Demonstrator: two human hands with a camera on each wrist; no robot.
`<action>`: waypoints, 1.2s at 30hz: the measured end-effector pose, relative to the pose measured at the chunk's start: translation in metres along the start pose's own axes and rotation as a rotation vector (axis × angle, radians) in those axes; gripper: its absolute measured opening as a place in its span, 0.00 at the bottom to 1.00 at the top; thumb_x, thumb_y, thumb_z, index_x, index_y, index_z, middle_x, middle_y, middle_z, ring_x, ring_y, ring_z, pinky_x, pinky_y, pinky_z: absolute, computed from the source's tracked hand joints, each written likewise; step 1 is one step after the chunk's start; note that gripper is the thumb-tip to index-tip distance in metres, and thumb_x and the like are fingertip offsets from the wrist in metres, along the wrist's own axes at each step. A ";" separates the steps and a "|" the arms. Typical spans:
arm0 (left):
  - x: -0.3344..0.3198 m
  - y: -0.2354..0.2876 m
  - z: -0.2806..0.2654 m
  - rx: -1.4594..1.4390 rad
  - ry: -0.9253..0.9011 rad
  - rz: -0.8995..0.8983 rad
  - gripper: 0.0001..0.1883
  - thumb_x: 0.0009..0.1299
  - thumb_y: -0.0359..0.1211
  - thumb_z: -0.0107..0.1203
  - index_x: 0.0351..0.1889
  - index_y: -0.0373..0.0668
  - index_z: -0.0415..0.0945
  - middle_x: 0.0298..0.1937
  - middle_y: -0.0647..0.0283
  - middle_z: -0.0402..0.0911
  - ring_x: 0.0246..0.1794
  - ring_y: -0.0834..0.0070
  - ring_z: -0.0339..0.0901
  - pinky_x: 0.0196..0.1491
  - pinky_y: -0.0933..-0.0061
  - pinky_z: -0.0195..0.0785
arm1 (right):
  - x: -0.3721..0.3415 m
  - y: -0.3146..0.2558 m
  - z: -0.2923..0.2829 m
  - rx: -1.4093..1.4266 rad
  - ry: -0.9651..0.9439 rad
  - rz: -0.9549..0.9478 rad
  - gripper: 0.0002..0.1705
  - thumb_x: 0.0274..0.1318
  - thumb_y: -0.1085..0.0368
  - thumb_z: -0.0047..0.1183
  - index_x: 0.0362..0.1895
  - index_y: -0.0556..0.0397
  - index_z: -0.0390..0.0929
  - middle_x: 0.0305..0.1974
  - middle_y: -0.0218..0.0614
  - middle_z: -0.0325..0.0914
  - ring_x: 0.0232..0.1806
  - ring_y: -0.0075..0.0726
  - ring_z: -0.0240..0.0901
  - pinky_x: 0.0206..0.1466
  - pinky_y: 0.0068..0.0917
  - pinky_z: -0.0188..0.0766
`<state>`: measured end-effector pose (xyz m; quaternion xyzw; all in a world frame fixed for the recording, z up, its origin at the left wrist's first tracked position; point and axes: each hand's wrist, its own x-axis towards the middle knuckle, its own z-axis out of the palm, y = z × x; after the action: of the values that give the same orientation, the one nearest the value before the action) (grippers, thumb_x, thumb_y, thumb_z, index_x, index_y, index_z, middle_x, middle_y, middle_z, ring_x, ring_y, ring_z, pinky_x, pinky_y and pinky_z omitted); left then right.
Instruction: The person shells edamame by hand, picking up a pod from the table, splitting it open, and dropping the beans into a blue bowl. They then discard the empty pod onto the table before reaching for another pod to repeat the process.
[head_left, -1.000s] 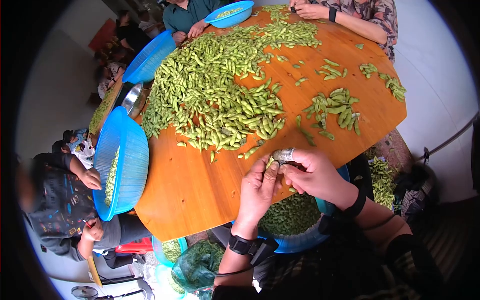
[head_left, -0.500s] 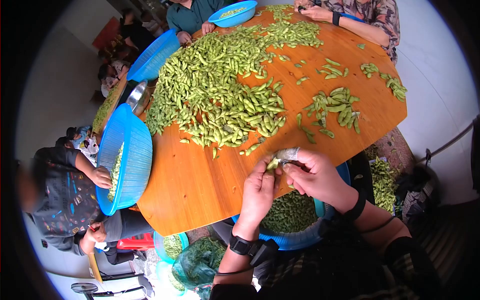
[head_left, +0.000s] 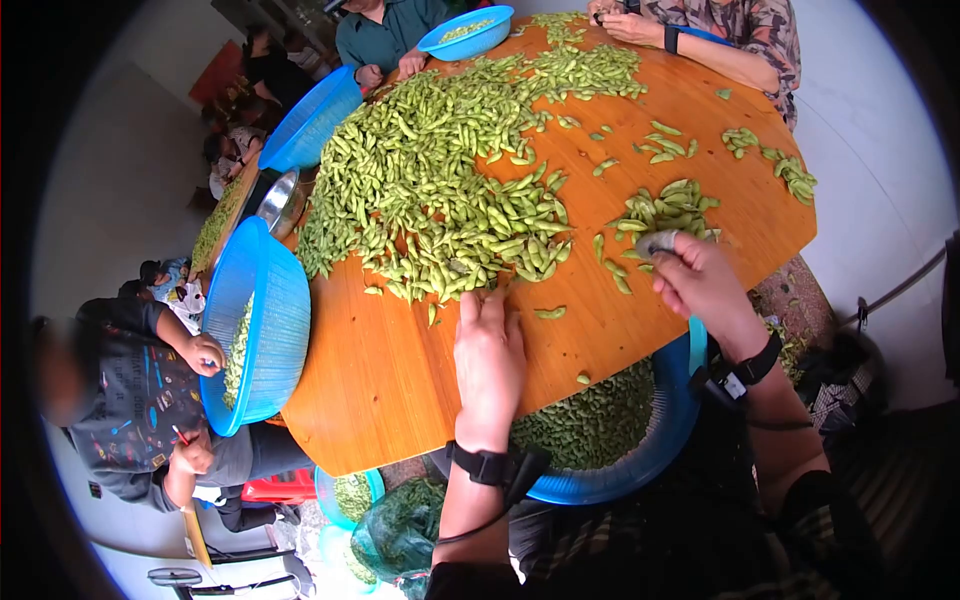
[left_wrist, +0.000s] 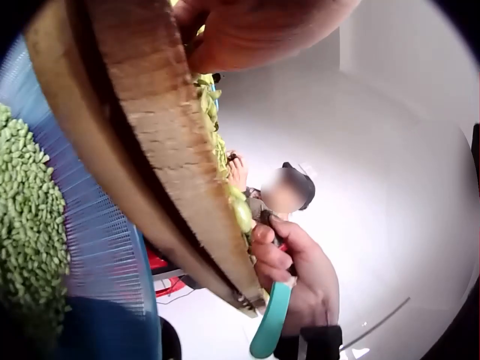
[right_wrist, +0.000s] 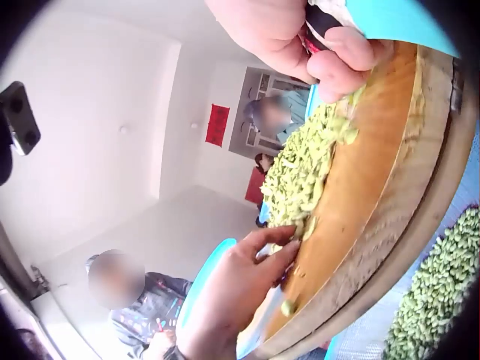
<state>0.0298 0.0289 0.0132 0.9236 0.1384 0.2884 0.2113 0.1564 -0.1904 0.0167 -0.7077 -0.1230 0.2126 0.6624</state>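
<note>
In the head view my left hand (head_left: 490, 345) reaches to the near edge of a large heap of green soybean pods (head_left: 430, 170). Its finger and thumb stand a little apart in the right wrist view, the tips right at a pod (right_wrist: 307, 227). My right hand (head_left: 705, 285) is over the table by a smaller group of pods (head_left: 672, 208), with a greyish wrap (head_left: 657, 243) on one digit. The right fingers curl round a tool with a turquoise handle (left_wrist: 271, 321). Its dark part, with a bit of red, is mostly hidden in the fingers.
Below the wooden table's edge (head_left: 370, 445), a blue basin (head_left: 630, 480) holds shelled green beans (head_left: 585, 420). A loose pod (head_left: 550, 313) lies between my hands. Another blue basin (head_left: 265, 330) leans at the left edge beside a seated person (head_left: 130, 400). Others sit across the table.
My hands were together over the table edge, working on a pod. They have parted: the left moved forward to the heap, the right moved right and forward. A pod now lies between them.
</note>
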 end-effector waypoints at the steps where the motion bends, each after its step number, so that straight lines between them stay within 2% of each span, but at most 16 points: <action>1: 0.005 0.001 0.000 -0.003 0.002 0.005 0.08 0.63 0.23 0.56 0.41 0.36 0.77 0.43 0.50 0.76 0.43 0.50 0.74 0.45 0.57 0.70 | -0.007 -0.005 0.005 -0.018 -0.037 0.007 0.12 0.66 0.69 0.42 0.49 0.55 0.75 0.23 0.28 0.72 0.15 0.16 0.63 0.17 0.16 0.58; 3: 0.010 0.000 -0.002 -0.022 -0.083 -0.086 0.09 0.64 0.24 0.56 0.42 0.34 0.76 0.43 0.49 0.77 0.42 0.48 0.76 0.43 0.58 0.71 | -0.017 -0.007 0.013 0.018 -0.183 0.000 0.15 0.65 0.71 0.41 0.53 0.56 0.73 0.24 0.29 0.73 0.15 0.16 0.63 0.19 0.16 0.60; 7: 0.008 -0.005 0.002 0.049 -0.118 -0.071 0.08 0.65 0.25 0.56 0.42 0.34 0.76 0.43 0.49 0.77 0.40 0.48 0.76 0.43 0.59 0.71 | -0.026 -0.006 0.040 0.014 -0.366 -0.012 0.14 0.65 0.70 0.42 0.52 0.58 0.74 0.23 0.29 0.75 0.15 0.14 0.66 0.17 0.16 0.62; 9: -0.003 0.005 0.001 -0.188 -0.093 0.044 0.07 0.68 0.26 0.56 0.42 0.33 0.76 0.39 0.54 0.78 0.32 0.60 0.79 0.36 0.65 0.72 | -0.026 -0.007 0.051 0.023 -0.400 0.020 0.14 0.66 0.69 0.43 0.52 0.58 0.74 0.23 0.29 0.75 0.15 0.15 0.66 0.17 0.15 0.62; 10: -0.010 0.012 0.001 -0.188 -0.100 0.048 0.07 0.68 0.26 0.56 0.42 0.33 0.76 0.39 0.54 0.78 0.32 0.60 0.79 0.36 0.65 0.72 | -0.026 -0.005 0.054 0.046 -0.419 0.034 0.13 0.66 0.69 0.43 0.51 0.58 0.75 0.23 0.28 0.75 0.15 0.15 0.67 0.17 0.15 0.62; 12: -0.023 0.022 0.002 -0.622 -0.204 -0.223 0.07 0.70 0.25 0.56 0.43 0.33 0.76 0.37 0.62 0.76 0.27 0.76 0.76 0.31 0.75 0.70 | -0.030 -0.007 0.057 0.074 -0.434 0.039 0.11 0.66 0.69 0.43 0.48 0.58 0.75 0.23 0.28 0.75 0.16 0.15 0.67 0.17 0.15 0.62; 13: -0.026 0.019 0.006 -0.617 -0.170 -0.155 0.10 0.70 0.23 0.55 0.47 0.32 0.77 0.38 0.66 0.74 0.27 0.85 0.72 0.31 0.82 0.68 | -0.031 -0.008 0.058 0.099 -0.453 0.043 0.10 0.66 0.69 0.43 0.45 0.58 0.75 0.23 0.28 0.75 0.16 0.15 0.67 0.17 0.15 0.62; 14: -0.030 0.020 0.006 -0.621 -0.169 -0.155 0.10 0.70 0.23 0.55 0.47 0.32 0.77 0.38 0.66 0.74 0.27 0.85 0.72 0.31 0.82 0.68 | -0.033 -0.010 0.058 0.096 -0.451 0.043 0.10 0.66 0.69 0.43 0.45 0.58 0.75 0.23 0.28 0.75 0.16 0.15 0.67 0.17 0.15 0.62; 16: -0.033 0.025 0.005 -0.524 -0.132 -0.088 0.15 0.66 0.23 0.58 0.52 0.35 0.78 0.41 0.56 0.78 0.33 0.72 0.79 0.37 0.76 0.73 | -0.037 -0.013 0.057 0.014 -0.466 -0.003 0.08 0.67 0.68 0.43 0.38 0.58 0.74 0.22 0.28 0.74 0.16 0.15 0.67 0.18 0.15 0.63; 17: -0.034 0.029 0.001 -0.450 -0.156 -0.047 0.19 0.66 0.22 0.58 0.56 0.36 0.76 0.43 0.55 0.78 0.34 0.72 0.80 0.38 0.75 0.74 | -0.038 -0.012 0.057 -0.001 -0.468 0.001 0.09 0.67 0.68 0.43 0.34 0.58 0.73 0.21 0.27 0.73 0.16 0.16 0.68 0.18 0.16 0.63; 21: -0.039 0.024 0.010 -0.369 -0.116 0.014 0.19 0.65 0.22 0.58 0.56 0.35 0.76 0.42 0.56 0.77 0.35 0.72 0.80 0.37 0.75 0.75 | -0.039 -0.010 0.057 -0.030 -0.458 -0.029 0.09 0.67 0.69 0.43 0.34 0.58 0.72 0.20 0.27 0.72 0.16 0.16 0.66 0.18 0.17 0.62; 24: -0.040 0.021 0.013 -0.484 -0.111 -0.036 0.19 0.66 0.21 0.57 0.56 0.35 0.77 0.42 0.58 0.76 0.33 0.76 0.80 0.37 0.77 0.75 | -0.039 -0.006 0.061 0.015 -0.453 -0.039 0.08 0.67 0.70 0.43 0.34 0.59 0.72 0.20 0.27 0.71 0.15 0.15 0.64 0.18 0.18 0.60; 26: -0.040 0.022 0.011 -0.721 -0.158 -0.146 0.15 0.68 0.19 0.54 0.53 0.34 0.77 0.40 0.63 0.76 0.31 0.81 0.78 0.35 0.82 0.74 | -0.039 0.000 0.065 0.108 -0.423 -0.033 0.07 0.67 0.71 0.44 0.35 0.58 0.72 0.19 0.26 0.70 0.16 0.14 0.63 0.18 0.18 0.59; 30: -0.037 0.018 0.009 -0.812 -0.189 -0.181 0.13 0.70 0.19 0.53 0.52 0.32 0.77 0.40 0.63 0.76 0.30 0.81 0.79 0.35 0.81 0.75 | -0.035 0.000 0.066 0.105 -0.423 -0.024 0.06 0.67 0.71 0.44 0.38 0.59 0.73 0.18 0.25 0.69 0.16 0.14 0.62 0.18 0.17 0.58; 32: -0.036 0.012 0.008 -0.981 -0.267 -0.251 0.15 0.70 0.20 0.53 0.55 0.33 0.76 0.41 0.64 0.76 0.30 0.82 0.79 0.36 0.82 0.75 | -0.034 0.000 0.065 0.179 -0.445 0.031 0.07 0.67 0.70 0.45 0.43 0.59 0.74 0.19 0.25 0.69 0.16 0.13 0.62 0.18 0.16 0.57; 36: -0.032 0.005 0.004 -1.141 -0.343 -0.358 0.15 0.72 0.21 0.52 0.56 0.34 0.75 0.39 0.65 0.76 0.30 0.82 0.79 0.36 0.82 0.75 | -0.034 -0.008 0.062 0.189 -0.461 0.084 0.07 0.68 0.69 0.44 0.43 0.57 0.74 0.21 0.24 0.69 0.16 0.12 0.59 0.18 0.15 0.55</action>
<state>0.0075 0.0109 -0.0025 0.6608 0.0794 0.1247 0.7359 0.0985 -0.1502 0.0274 -0.5799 -0.2210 0.4063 0.6706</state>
